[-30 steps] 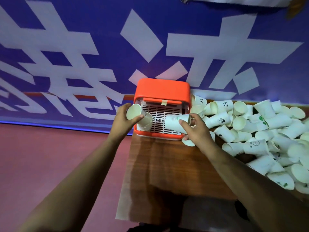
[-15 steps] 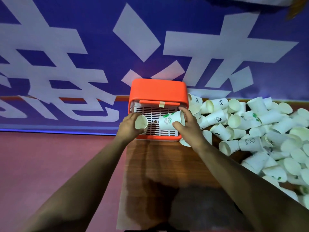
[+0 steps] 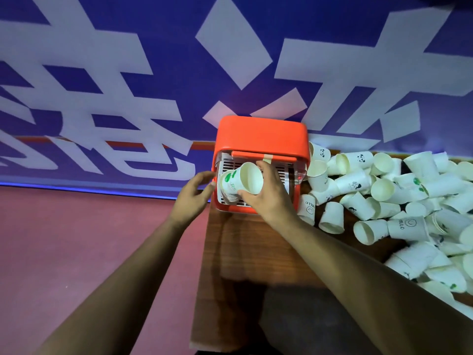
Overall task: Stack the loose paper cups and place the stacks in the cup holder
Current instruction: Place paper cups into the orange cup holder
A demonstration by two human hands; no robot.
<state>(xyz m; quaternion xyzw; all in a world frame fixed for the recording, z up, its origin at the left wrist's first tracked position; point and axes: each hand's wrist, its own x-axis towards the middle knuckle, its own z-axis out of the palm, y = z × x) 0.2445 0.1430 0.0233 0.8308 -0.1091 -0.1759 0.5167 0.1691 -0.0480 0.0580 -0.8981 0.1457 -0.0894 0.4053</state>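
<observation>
Right hand: the right hand (image 3: 268,198) grips the green-printed cup (image 3: 243,179) by its wall, with the thumb under the rim and the fingers curled over the upper side.
Green-printed cup: a tapered white paper cup with a thin rolled rim and a matte cream inside. It is held on its side with its round mouth facing the camera. Its base points into the left part of the cup holder's open front.
Left hand: the left hand (image 3: 192,198) holds nothing, and its fingers are loosely extended. The fingertips are at the holder's left outer wall; whether they touch it cannot be told.
Cup holder: the cup holder (image 3: 261,137) is a boxy shell of smooth orange plastic with rounded corners. It stands at the far left end of the table against the banner.
Grille: a white slotted grille (image 3: 280,176) lines the inside of the holder.
Second cup: another paper cup (image 3: 231,197) lies on the grille just under the held one, partly hidden.
Loose cups: the loose cups (image 3: 384,190) form a tumbled heap of white paper cups on the right of the table. Some carry panda faces, green marks or "HELLO". The nearest ones lie right beside the holder.
Table: the table (image 3: 250,247) has a brown wood-grain top with a slight sheen.
Banner: the banner (image 3: 153,73) is blue with broad white angular strokes.
Floor: the floor (image 3: 76,239) is a dull, flat red.
</observation>
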